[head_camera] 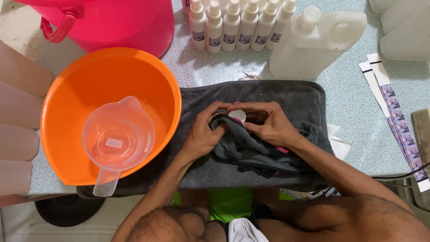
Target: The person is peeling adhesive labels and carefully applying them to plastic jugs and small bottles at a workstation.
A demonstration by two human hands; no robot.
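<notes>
Wrapping a small white object [237, 115] in a dark grey cloth [245, 147], both hands meet at the centre of the frame. I see my left hand [203, 133] curled around the cloth's left fold, fingers closed onto the fabric, while my right hand [273, 125] pinches the cloth from the right, thumb and fingers shut around the same bundle; only the object's pale round top shows between them, so I cannot tell what it is. A larger grey towel [300, 99] lies spread on the counter [355, 104] beneath, seemingly to catch drips. Left of the hands sits an orange basin [70, 100] holding a clear measuring jug [116, 141], close enough to reach. At the top centre stand rows of small white spray bottles [237, 11], with a white jerrycan [314, 40] just to their right and label strips [398, 120] at the right.
</notes>
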